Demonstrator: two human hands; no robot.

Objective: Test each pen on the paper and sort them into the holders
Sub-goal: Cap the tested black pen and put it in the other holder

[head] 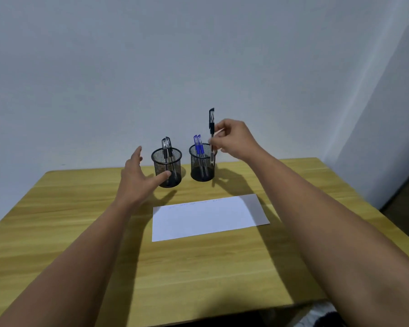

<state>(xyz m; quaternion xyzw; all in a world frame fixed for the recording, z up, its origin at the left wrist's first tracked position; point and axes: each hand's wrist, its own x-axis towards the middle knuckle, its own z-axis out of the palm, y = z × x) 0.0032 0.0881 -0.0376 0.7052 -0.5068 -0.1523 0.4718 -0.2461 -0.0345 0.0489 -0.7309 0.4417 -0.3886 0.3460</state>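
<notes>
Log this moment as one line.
right hand: pinches black pen upright by right holder | left hand: open beside left holder | paper: flat

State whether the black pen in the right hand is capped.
Capped: the black pen shows its clipped cap on top, above the right hand.

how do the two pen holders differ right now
The left holder has black-capped pens; the right holder has blue-capped pens. The left hand touches the left holder with open fingers, while the right hand holds a black pen upright beside the right one. Both are black mesh cups.
</notes>
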